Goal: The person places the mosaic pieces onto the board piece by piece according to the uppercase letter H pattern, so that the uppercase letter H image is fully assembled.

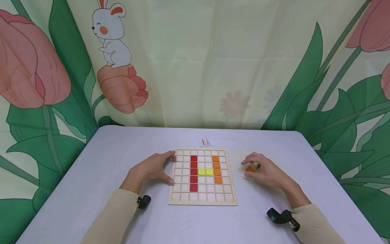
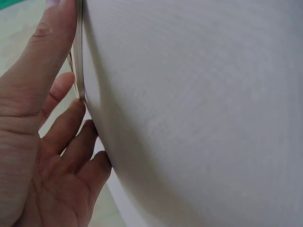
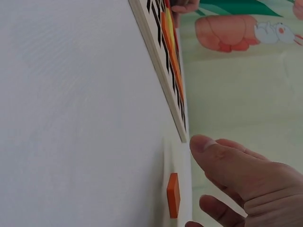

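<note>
A square wooden grid board [image 1: 202, 197] lies on the table. On it are a column of several red tiles [image 1: 193, 171], two yellow tiles [image 1: 205, 171] side by side, and a shorter column of several orange tiles [image 1: 216, 168]. My left hand [image 1: 152, 167] touches the board's left edge, its thumb [image 2: 47, 40] along the side and the other fingertips farther back. Right of the board, my right hand [image 1: 265, 171] hovers around a loose orange tile [image 3: 173, 196] on the tabletop. Thumb and fingers there are spread apart, with a gap to the tile in the right wrist view.
A small card [image 1: 205, 142] with a printed coloured grid pattern lies behind the board. White cloth [image 1: 122, 142] covers the table. A curtain [image 1: 189, 67] printed with tulips and a rabbit hangs behind its far edge.
</note>
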`<state>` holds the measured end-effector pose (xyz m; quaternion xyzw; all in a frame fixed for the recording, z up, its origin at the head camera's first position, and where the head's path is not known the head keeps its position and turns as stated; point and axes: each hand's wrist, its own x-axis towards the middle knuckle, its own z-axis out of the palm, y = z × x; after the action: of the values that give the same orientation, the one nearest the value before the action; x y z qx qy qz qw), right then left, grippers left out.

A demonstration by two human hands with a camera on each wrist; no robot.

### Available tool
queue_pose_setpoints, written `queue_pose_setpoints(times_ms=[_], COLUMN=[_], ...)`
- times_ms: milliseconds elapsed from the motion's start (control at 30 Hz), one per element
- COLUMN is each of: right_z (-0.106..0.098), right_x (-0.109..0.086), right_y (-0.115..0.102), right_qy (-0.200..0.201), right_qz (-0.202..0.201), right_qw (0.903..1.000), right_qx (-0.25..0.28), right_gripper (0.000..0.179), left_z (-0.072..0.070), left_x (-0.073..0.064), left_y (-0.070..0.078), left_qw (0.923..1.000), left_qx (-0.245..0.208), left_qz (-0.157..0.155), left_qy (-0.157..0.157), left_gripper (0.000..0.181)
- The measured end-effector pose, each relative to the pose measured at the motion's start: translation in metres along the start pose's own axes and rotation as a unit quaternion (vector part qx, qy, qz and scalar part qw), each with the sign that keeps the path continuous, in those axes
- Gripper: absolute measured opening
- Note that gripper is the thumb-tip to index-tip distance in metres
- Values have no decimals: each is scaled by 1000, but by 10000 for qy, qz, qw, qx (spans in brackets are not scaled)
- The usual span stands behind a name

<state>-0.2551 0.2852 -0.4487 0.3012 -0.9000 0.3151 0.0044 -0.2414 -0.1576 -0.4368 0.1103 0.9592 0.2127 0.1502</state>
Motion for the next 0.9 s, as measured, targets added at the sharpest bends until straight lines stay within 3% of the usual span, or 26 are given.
queue_pose_setpoints(times_ms=[633, 900], right_z=[-3, -2], right_x=[-7, -11], right_y=[17, 18], right_qy=[3, -95], right_qz=[54, 299], right_qw=[9999, 9995], right_qx=[-143, -93], right_gripper=[39, 37], left_z=[1, 1], left_x=[2, 0], left_y=[0, 0], left_qw=[10000, 10000], left_qx=[-13, -61], left_qz=[42, -5], left_qy=[33, 30], left_gripper=[83, 83])
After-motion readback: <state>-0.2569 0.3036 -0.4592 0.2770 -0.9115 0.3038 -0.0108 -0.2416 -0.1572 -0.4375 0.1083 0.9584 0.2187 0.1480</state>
